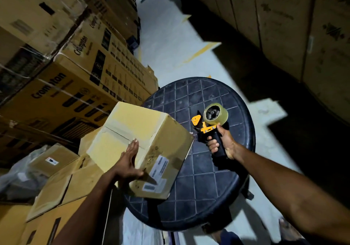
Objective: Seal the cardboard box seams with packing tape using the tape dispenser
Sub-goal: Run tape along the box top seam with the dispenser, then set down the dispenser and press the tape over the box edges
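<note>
A brown cardboard box (151, 142) with white labels on one face sits tilted at the left edge of a round dark plastic table (204, 188). Its upper face shows a centre seam between the flaps. My left hand (128, 163) lies flat against the box's near left side, fingers stretched upward, thumb across the labelled face. To the right of the box, my right hand (221, 142) grips the black handle of a yellow and black tape dispenser (208, 123) carrying a roll of clear tape. The dispenser's front end sits just right of the box's right corner, above the table.
Stacks of printed cardboard cartons (62, 70) line the left side. Smaller boxes (56, 184), one with open flaps, sit low at the left beside the table. A wall of cartons (284, 17) runs along the right. A pale floor aisle (170, 36) leads away between them.
</note>
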### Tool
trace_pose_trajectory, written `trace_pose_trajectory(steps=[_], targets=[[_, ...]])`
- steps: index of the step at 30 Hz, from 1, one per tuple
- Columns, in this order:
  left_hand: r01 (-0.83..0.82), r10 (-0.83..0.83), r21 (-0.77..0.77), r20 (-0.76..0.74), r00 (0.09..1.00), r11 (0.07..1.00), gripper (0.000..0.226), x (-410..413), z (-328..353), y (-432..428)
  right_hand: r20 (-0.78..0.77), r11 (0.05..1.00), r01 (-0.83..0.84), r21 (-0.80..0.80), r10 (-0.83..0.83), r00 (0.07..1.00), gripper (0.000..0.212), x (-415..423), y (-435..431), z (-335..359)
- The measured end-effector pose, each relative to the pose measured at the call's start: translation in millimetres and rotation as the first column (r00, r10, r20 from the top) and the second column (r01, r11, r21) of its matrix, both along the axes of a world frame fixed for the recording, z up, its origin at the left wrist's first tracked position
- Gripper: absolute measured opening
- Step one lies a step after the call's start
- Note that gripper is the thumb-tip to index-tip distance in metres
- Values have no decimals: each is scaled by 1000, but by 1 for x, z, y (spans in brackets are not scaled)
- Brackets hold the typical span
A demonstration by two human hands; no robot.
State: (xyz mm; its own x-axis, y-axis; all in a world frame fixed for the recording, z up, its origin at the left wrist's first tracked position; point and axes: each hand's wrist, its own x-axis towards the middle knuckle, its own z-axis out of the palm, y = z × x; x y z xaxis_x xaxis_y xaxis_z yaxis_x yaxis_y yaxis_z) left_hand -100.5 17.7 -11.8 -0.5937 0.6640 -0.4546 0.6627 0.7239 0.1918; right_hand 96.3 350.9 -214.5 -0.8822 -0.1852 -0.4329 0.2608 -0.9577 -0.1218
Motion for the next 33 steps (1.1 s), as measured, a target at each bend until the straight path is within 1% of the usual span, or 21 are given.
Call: trace_pose_trajectory(steps=[3,6,9,12,14,16,19,22,24,25,26,27,29,30,31,32,33], targets=[[-15,15,-30,-16,1000,999,148,-6,-4,-24,31,998,50,-39,-49,998,76,-10,1,-13],[-30,30,-19,-21,999,999,147,-10,-8,-29,68,993,97,-71,-92,993,75,-22,1,-26],[-32,31,-10,-35,999,999,146,-10,-12,-31,66,983,140,-119,-133,989,75,-31,0,-38],[-34,34,14,-43,998,999,145,-10,-16,-33,67,983,147,-106,-140,988,76,-33,-2,-46],[-46,46,7,-52,998,999,146,-11,-16,-33,91,990,138,-16,-136,986,82,-35,-5,-46],[-57,57,-8,-74,996,998,149,-8,-15,-32,147,989,110,99,-124,981,88,-38,-10,-45],[-74,71,-26,-105,992,997,149,-3,-14,-28,235,974,114,197,-160,959,90,-40,-16,-44],[-76,70,-36,-150,986,996,141,5,-15,-25,278,927,68,369,-180,943,91,-38,-16,-51],[-90,82,-46,-165,983,995,139,6,-14,-24,311,891,35,453,-194,930,94,-34,-17,-52],[-97,86,-55,-169,982,994,140,7,-14,-22,338,860,-1,510,-199,920,98,-31,-17,-51],[-100,88,-63,-173,981,993,140,8,-14,-21,367,808,-47,587,-214,905,100,-28,-19,-48],[-103,90,-68,-177,980,992,140,8,-14,-20,400,730,-109,675,-237,885,94,-23,-20,-42],[-112,99,-62,-181,979,992,139,11,-13,-20,445,504,-257,825,-298,845,73,-13,-27,-29],[-118,107,-54,-186,977,991,138,13,-13,-20,464,400,-321,858,-337,820,63,-8,-31,-23],[-126,115,-46,-195,974,991,137,17,-14,-20,483,331,-368,869,-403,777,53,-3,-35,-15],[-133,123,-37,-208,970,990,136,20,-16,-19,487,284,-396,873,-485,727,43,1,-41,-9],[-139,130,-25,-226,965,990,134,25,-19,-20,447,212,-402,891,-565,694,34,2,-48,-2]])
